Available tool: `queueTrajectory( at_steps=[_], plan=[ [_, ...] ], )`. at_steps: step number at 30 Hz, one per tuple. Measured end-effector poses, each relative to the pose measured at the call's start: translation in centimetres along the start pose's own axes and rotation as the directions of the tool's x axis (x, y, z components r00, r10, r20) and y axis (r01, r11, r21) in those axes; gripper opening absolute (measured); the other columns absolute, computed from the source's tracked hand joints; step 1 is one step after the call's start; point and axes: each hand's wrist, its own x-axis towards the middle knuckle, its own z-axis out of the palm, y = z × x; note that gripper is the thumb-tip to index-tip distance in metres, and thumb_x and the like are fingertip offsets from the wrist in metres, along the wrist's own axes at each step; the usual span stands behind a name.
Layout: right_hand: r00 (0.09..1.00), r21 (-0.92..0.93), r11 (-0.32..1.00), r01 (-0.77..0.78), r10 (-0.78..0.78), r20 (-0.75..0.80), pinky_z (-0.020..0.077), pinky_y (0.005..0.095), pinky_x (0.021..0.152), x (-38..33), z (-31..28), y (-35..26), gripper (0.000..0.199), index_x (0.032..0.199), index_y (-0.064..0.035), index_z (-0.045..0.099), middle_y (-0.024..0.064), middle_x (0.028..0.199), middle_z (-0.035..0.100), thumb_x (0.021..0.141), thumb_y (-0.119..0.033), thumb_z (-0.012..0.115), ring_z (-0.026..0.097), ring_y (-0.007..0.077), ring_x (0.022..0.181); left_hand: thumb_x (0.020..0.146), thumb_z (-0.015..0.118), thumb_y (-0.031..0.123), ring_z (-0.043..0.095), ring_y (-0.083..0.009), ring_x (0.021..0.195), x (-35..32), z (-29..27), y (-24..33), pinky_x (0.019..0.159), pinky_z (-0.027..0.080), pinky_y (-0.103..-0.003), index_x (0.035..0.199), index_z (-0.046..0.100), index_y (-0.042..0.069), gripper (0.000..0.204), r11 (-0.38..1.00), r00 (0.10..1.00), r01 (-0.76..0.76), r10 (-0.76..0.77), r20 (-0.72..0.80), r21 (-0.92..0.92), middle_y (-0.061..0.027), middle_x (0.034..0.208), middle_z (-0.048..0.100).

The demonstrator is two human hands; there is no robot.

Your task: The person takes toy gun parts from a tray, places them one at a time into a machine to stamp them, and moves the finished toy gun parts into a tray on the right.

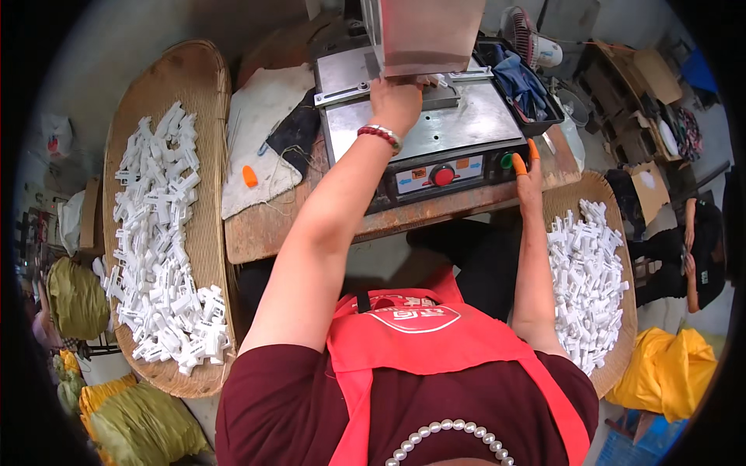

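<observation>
A tabletop press machine point(435, 140) with a bare metal top stands on a worn wooden table point(272, 233). My left hand point(396, 105) reaches to the metal fixture point(441, 98) under the raised box-shaped head point(423, 35). Its fingertips are hidden there, and a small white piece point(439, 80) shows close by. My right hand point(530, 175) is at the front right corner, fingers apart in orange finger cots. Its thumb is at the green button point(507, 161) and nothing is held. A red button point(443, 175) sits mid-panel.
On the left, a long woven tray point(214, 256) carries heaped white plastic pieces point(159, 225). Another woven tray point(622, 256) with similar pieces point(587, 287) stands right. A cloth point(268, 109) with an orange finger cot point(249, 175) lies left of the machine; a black bin point(544, 124) stands right.
</observation>
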Motion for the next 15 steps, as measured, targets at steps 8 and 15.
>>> queueTrajectory(
  at_steps=[8, 15],
  plan=[
    [0.989, -0.168, 0.986, -0.014, 0.038, 0.144, 0.0355, 0.0333, 0.099, 1.3, -2.1, 3.1, 0.060, 0.131, 0.0018, 0.044, 0.0137, 0.126, 0.051, 0.085, -0.029, 0.067, 0.047, 0.0241, 0.114, 0.079, 0.068, 0.037, 0.035, -0.0407, 0.129, -19.0, -7.8, -8.7, 0.107, 0.030, -0.048, 0.137, 0.042, 0.021, 0.065, 0.933, 0.952, -0.302, 0.306, -0.010, -0.197, -0.0188, 0.143, 0.035],
    [0.975, 0.029, 0.992, -0.123, 0.115, 0.192, 0.0408, 0.0264, 0.089, 3.0, -2.1, 4.1, 0.041, 0.128, 0.0001, 0.049, 0.0073, 0.117, 0.057, 0.090, -0.013, 0.060, 0.051, 0.0156, 0.100, 0.077, 0.068, 0.027, 0.050, -0.0338, 0.109, -21.8, -9.1, -11.6, 0.087, 0.044, -0.043, 0.117, 0.054, 0.011, 0.046, 0.891, 0.936, -0.227, 0.087, -0.342, -0.393, -0.0142, 0.117, 0.052]
  ],
)
